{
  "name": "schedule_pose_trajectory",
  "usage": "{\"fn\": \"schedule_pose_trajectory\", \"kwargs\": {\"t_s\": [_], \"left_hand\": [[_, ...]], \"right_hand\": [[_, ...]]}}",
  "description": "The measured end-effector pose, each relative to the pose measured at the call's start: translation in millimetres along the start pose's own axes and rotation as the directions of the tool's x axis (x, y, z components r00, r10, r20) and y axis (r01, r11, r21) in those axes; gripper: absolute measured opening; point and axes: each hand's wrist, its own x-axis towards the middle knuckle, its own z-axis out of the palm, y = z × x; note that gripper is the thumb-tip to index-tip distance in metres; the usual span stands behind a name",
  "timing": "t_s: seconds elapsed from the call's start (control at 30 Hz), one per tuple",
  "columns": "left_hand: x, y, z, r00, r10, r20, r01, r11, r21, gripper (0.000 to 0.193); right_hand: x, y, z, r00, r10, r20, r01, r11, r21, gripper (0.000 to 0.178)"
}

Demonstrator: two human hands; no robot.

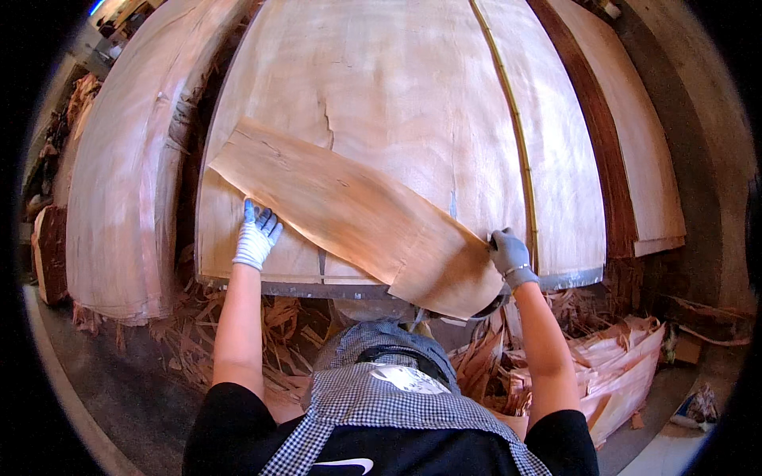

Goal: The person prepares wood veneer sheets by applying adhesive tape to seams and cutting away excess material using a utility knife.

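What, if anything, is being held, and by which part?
A wood sheet, apparently by its right end, in the right grip. The left grip touches its lower edge; hold unclear.

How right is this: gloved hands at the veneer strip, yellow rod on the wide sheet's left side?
Wrong side: in the head view, the yellow rod lies on the right side of the wide sheet. Gloved left hand and right hand are at the veneer strip.
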Motion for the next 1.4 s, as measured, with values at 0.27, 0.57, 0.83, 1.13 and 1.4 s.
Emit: {"fn": "schedule_pose_trajectory", "kwargs": {"t_s": [0.27, 0.57, 0.83, 1.13, 1.4], "left_hand": [[-1, -14, 39, 0.961, 0.137, -0.240, -0.070, 0.960, 0.269, 0.065], [100, 19, 234, 0.931, 0.322, 0.174, -0.366, 0.817, 0.446, 0.049], [105, 19, 402, 0.585, -0.012, 0.811, -0.810, -0.059, 0.584, 0.095], [94, -48, 232, 0.659, 0.511, 0.552, -0.719, 0.213, 0.662, 0.046], [-16, -120, 248, 0.855, -0.401, 0.329, 0.337, 0.911, 0.237, 0.077]], "right_hand": [[-102, -72, -89, 0.985, -0.169, -0.026, 0.171, 0.970, 0.174, 0.013], [-92, 1, -92, 0.945, 0.294, 0.146, -0.247, 0.344, 0.906, 0.011], [-56, 4, -20, 0.868, 0.093, 0.487, -0.388, -0.485, 0.784, 0.012], [3, -52, -130, 0.958, -0.033, 0.286, -0.283, -0.286, 0.915, 0.034], [11, -43, -180, 0.952, 0.242, -0.190, 0.252, -0.263, 0.931, 0.037]]}}
